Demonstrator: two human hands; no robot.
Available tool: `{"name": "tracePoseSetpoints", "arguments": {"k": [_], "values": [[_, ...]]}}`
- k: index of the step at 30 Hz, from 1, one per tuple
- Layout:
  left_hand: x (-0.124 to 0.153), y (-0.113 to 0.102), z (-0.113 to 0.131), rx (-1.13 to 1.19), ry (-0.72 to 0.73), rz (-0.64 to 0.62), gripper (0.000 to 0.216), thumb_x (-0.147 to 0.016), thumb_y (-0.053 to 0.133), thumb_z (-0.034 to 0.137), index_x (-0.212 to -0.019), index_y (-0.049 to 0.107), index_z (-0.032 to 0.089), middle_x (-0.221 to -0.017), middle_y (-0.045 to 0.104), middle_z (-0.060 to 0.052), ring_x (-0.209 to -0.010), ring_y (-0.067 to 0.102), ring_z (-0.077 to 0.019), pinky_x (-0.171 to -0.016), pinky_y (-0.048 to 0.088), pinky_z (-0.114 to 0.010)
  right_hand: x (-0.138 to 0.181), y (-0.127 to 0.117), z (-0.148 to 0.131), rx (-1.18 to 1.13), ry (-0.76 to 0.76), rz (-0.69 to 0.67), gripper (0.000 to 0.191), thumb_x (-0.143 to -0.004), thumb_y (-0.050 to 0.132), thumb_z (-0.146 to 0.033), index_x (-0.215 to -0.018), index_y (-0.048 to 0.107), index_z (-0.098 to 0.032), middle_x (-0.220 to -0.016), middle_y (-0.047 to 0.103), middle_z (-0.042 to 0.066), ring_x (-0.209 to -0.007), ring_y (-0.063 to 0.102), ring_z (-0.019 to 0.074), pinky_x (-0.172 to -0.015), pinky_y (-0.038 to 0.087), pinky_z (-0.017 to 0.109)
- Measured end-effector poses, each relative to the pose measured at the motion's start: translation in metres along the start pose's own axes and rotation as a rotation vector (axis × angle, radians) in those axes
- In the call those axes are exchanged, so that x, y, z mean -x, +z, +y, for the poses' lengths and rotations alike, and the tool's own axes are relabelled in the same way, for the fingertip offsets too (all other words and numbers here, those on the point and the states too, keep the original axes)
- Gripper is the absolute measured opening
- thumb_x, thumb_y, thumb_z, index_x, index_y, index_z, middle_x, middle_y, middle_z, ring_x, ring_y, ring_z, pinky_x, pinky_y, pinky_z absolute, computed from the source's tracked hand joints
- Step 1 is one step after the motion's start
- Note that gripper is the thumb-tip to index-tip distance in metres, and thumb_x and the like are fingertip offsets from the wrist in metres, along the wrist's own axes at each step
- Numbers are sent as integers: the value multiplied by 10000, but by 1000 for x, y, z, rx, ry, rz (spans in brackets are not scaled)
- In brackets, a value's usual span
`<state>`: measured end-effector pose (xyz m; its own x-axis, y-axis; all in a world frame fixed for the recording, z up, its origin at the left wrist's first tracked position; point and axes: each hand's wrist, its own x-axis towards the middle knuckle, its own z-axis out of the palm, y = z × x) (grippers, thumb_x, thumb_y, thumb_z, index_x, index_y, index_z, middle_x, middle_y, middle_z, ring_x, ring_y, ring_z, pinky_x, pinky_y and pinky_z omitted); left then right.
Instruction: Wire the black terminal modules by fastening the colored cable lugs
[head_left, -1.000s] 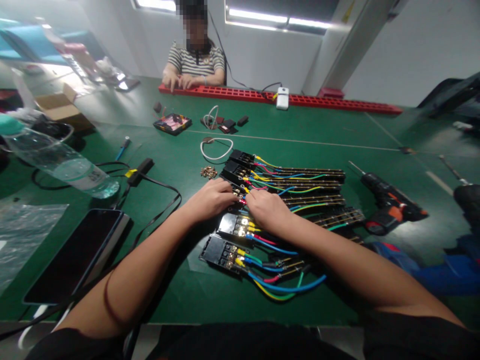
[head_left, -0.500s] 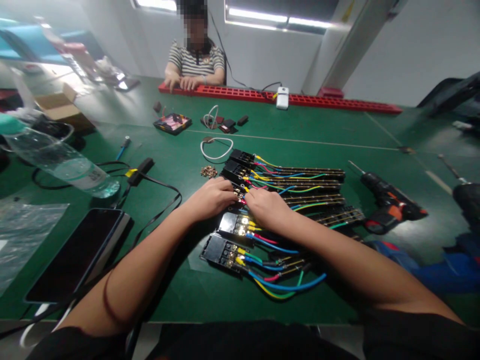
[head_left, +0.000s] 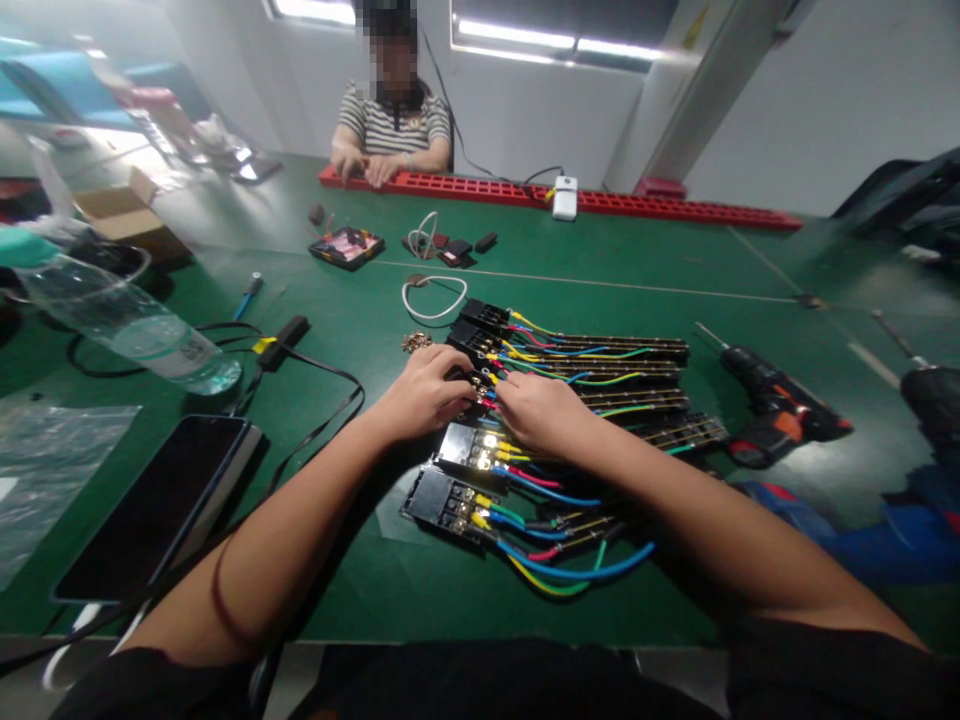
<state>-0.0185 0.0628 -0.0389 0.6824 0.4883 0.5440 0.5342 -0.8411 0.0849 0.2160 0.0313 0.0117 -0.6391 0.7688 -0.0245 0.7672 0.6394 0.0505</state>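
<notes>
Several black terminal blocks with red, blue, yellow and green wires lie in a row on the green table, joined to long dark strips. My left hand rests on the middle block with its fingers curled and pinched at the screw terminals. My right hand meets it from the right, its fingers also pinched over the wire ends at the same block. What the fingertips hold is too small to make out. A small pile of brass screws lies just beyond my left hand.
A cordless screwdriver lies to the right. A water bottle, a dark phone, a black cable and a plastic bag are on the left. A person in a striped shirt sits across by a red rail.
Both my hands have shifted slightly away from me along the row of blocks, with the fingertips staying together. Otherwise the scene is the same.
</notes>
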Motion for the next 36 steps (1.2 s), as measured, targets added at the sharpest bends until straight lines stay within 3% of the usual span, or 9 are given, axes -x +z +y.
{"name": "tracePoseSetpoints", "arguments": {"k": [3, 14, 20, 26, 36], "values": [[5, 6, -4, 82, -5, 7, 160, -934, 622, 239, -1016, 758, 218, -1329, 562, -146, -1237, 536, -295, -1019, 487, -494, 3, -7, 3, -7, -2, 6, 263, -1021, 434, -278, -1088, 648, -141, -1024, 688, 113, -808, 610, 195, -622, 354, 293], [9, 9, -8, 168, -33, -7, 197, -947, 618, 268, -1075, 762, 233, -1316, 590, -136, -1230, 560, -269, -1023, 509, -462, 5, -19, 17, -1, 51, 44, 240, -1005, 509, -314, -1071, 668, -147, -1030, 690, 111, -857, 609, 193, -679, 379, 280], [9, 11, -9, 139, 9, 30, 192, -956, 614, 259, -1067, 766, 221, -1287, 602, -150, -1193, 580, -273, -989, 526, -457, 3, -9, 8, -2, -31, -21, 237, -1014, 457, -242, -1043, 671, -146, -1017, 691, 100, -801, 600, 179, -640, 362, 284], [8, 10, -8, 145, 8, 37, 169, -948, 622, 227, -1040, 763, 218, -1255, 617, -138, -1178, 589, -260, -982, 534, -447, -1, 2, 1, 48, -68, -42, 258, -974, 426, -128, -1072, 664, -120, -1028, 694, 134, -881, 625, 212, -662, 402, 295], [4, 6, -6, 155, 3, 30, 165, -943, 614, 203, -1004, 766, 222, -1230, 622, -129, -1153, 595, -252, -969, 540, -446, -6, 8, 0, 54, -52, -35, 230, -954, 450, -139, -1051, 657, -118, -1025, 705, 142, -905, 653, 231, -703, 457, 313]]}}
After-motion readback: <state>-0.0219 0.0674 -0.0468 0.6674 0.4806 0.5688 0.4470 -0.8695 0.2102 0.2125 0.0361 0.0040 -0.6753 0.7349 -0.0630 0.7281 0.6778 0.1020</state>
